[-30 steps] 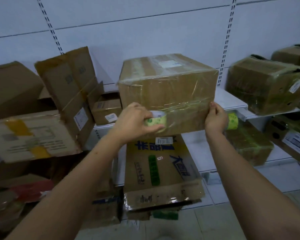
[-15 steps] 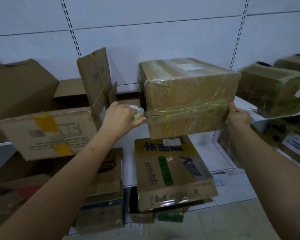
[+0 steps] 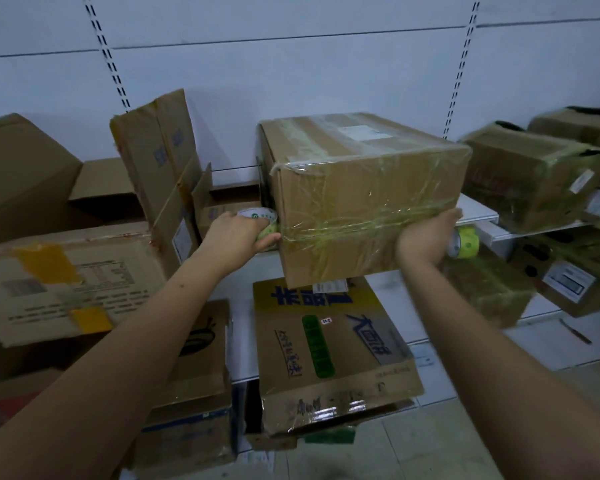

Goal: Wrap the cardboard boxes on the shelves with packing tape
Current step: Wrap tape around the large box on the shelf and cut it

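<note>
A cardboard box (image 3: 364, 199) sits at the centre of the view, its front edge jutting past the white shelf (image 3: 478, 211), closed, so its contents cannot be seen; clear tape bands cross its front face and top, and a white label lies on its lid. At 9 o'clock of the box the left hand (image 3: 238, 237) curls its grip round a tape roll (image 3: 262, 220), held right against the box's left front corner. At 3 o'clock the right hand (image 3: 426, 233) presses on the box's lower right corner, fingers wrapped behind the edge. A second tape roll (image 3: 465, 242) lies just beyond that hand, under the shelf edge. At 6 o'clock, below the box, a printed carton (image 3: 329, 351) with blue and green lettering leans outward, sealed. Toward 2 o'clock a wrapped box (image 3: 530, 178) stands on the shelf, and at 9 o'clock a flattened carton (image 3: 66, 282) with yellow tape patches lies tilted.
</note>
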Tool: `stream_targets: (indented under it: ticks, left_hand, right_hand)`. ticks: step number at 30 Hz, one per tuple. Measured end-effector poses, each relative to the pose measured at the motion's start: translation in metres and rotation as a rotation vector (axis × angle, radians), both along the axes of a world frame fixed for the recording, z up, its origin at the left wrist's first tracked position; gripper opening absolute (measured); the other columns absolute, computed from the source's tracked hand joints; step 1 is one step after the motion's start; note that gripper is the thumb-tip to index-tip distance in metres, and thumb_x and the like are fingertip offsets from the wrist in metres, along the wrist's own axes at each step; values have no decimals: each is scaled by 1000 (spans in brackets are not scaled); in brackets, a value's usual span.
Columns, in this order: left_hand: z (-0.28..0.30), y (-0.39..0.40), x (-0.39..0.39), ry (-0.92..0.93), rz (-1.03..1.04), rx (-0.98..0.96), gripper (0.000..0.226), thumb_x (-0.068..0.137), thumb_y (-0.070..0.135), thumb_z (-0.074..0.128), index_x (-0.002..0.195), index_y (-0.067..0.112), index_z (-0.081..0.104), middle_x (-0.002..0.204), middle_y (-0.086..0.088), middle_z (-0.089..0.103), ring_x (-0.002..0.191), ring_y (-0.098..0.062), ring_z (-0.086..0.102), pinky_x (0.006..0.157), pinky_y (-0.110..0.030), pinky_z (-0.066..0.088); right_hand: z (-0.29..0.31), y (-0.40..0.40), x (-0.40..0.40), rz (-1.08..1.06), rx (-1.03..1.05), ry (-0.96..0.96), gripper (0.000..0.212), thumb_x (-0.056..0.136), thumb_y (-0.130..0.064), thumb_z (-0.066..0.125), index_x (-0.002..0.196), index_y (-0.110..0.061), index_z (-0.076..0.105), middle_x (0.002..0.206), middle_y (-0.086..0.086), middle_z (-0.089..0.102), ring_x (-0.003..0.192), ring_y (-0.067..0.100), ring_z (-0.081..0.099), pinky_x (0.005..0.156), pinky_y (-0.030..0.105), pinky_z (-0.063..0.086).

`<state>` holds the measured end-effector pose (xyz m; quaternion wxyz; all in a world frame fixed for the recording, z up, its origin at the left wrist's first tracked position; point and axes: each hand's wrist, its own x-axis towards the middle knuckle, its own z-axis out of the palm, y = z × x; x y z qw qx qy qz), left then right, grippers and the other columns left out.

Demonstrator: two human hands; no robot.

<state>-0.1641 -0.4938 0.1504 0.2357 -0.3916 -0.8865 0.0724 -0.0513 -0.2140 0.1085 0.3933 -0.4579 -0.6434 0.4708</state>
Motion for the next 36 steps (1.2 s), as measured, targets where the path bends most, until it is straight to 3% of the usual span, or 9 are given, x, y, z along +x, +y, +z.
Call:
stream_targets:
  ticks: [2, 6, 11, 15, 22, 25, 28, 32, 36]
  left_hand:
    - [-1, 3, 1, -26, -40, 32, 42, 103, 50, 37, 101, 15, 60, 83, -7, 65, 76, -27, 60, 67, -34, 39]
    - [-2, 11, 1, -111, -69, 64, 37, 103, 47, 38, 98, 16, 58, 79, -2, 57, 80, -25, 59, 73, -36, 40]
    - [4, 7, -5, -465, -67, 151, 27, 103, 30, 45, 115, 12, 63, 109, -10, 62, 108, -28, 56, 89, -39, 39]
    - [7, 4, -11, -762, -114, 413, 37, 92, 16, 65, 127, 22, 55, 132, -5, 52, 123, -20, 49, 106, -41, 42]
    - [-7, 1, 7, -295, -160, 358, 43, 96, 37, 59, 137, 27, 55, 139, 6, 54, 135, -17, 33, 110, -37, 17]
    - [-11, -6, 20, -279, -98, 335, 50, 98, 39, 54, 146, 29, 45, 149, 7, 45, 139, -17, 28, 110, -36, 14]
    - [-10, -9, 42, -299, -63, 466, 62, 97, 38, 55, 153, 23, 34, 151, 1, 38, 141, -19, 25, 115, -39, 17]
    - [-1, 18, 85, -70, -137, 723, 51, 91, 22, 60, 140, 15, 49, 135, -6, 45, 131, -24, 36, 109, -42, 33]
    - [-1, 81, 123, 39, -300, 742, 43, 85, 11, 61, 128, 13, 59, 127, -6, 53, 124, -25, 46, 105, -42, 38]
  right_hand:
    - [-4, -62, -15, -31, 152, -79, 61, 104, -20, 26, 151, 13, 6, 160, 31, 7, 150, 40, 8, 124, 44, 7]
    - [-31, -165, -30, 259, 452, -59, 91, 100, -62, 19, 152, 7, -9, 160, 23, -19, 149, 37, -19, 124, 44, -3]
    - [-36, -166, -42, 266, 539, -160, 117, 87, -80, 29, 150, 9, -15, 158, 26, -24, 146, 41, -24, 123, 50, -1]
    - [-32, -172, -45, 202, 532, -258, 115, 89, -71, 40, 149, 15, -8, 157, 34, -14, 147, 49, -12, 123, 50, 8]
    - [-22, -180, -48, 182, 517, -342, 111, 89, -59, 56, 150, 15, -1, 157, 38, -2, 145, 54, 2, 115, 56, 30]
    - [-22, -179, -37, 211, 528, -341, 109, 91, -63, 49, 151, 13, -1, 158, 36, -3, 146, 52, 1, 119, 53, 23]
    - [-25, -165, -12, 303, 607, -327, 105, 91, -70, 39, 155, 4, -2, 161, 27, -7, 149, 43, -1, 120, 46, 15]
    - [-21, -118, 31, 290, 713, -172, 73, 98, -56, 42, 150, -6, 33, 153, 14, 33, 139, 28, 35, 112, 43, 37]
    - [-4, -42, 68, 192, 665, -70, 50, 102, -43, 42, 141, -11, 45, 140, 5, 44, 126, 22, 45, 101, 40, 45]
